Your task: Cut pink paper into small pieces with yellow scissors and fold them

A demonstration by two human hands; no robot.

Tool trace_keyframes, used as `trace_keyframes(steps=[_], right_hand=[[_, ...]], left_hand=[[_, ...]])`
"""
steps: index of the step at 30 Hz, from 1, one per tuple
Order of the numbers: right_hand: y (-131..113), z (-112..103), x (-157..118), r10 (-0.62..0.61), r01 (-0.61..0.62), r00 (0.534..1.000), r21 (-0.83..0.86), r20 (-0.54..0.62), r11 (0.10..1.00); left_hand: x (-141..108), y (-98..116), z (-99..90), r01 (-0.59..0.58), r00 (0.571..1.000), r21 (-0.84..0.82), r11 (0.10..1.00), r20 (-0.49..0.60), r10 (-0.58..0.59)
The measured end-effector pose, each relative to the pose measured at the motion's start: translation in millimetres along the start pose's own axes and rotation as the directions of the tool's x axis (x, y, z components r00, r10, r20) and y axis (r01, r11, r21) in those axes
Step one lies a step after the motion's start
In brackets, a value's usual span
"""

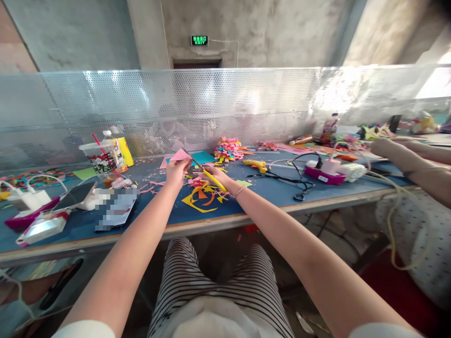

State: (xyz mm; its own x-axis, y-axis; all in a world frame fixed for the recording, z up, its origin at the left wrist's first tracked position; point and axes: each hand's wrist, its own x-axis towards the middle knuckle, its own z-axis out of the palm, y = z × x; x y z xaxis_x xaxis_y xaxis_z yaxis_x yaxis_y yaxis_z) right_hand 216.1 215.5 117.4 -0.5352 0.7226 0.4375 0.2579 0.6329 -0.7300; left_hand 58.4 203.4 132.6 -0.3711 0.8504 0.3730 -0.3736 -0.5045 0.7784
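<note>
Pale shirt [207, 319] and striped trousers [214, 286] lie nearest the camera in the head view, below the blue tabletop [151, 210]. Left hand [178, 171] pinches pink paper [180, 155]; right hand [219, 175] grips yellow-handled scissors [214, 180], blades directed at the paper, both items held over cut paper scraps [204, 196]. Beyond them: teal paper [203, 157] and, just right of it, a multicoloured paper cluster [228, 149]; smartphone [121, 211] near the table edge, left of the forearms.

A craft workroom: paper scraps strew the table [148, 213].
</note>
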Motion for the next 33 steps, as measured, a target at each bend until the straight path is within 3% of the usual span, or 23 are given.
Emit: trace_keyframes(steps=[20, 33], right_hand=[[5.0, -1.6, 1.8, -0.005, 0.0, 1.0, -0.16, -0.029, 0.987], [2.2, -4.1, -1.8, 0.002, -0.021, 0.997, -0.236, -0.082, 0.971]], left_hand=[[3.5, -4.4, -1.9, -0.032, 0.999, 0.01, 0.999, 0.011, 0.032], [1.9, -2.4, -1.2, 0.011, 1.0, -0.003, 1.0, -0.003, -0.011]])
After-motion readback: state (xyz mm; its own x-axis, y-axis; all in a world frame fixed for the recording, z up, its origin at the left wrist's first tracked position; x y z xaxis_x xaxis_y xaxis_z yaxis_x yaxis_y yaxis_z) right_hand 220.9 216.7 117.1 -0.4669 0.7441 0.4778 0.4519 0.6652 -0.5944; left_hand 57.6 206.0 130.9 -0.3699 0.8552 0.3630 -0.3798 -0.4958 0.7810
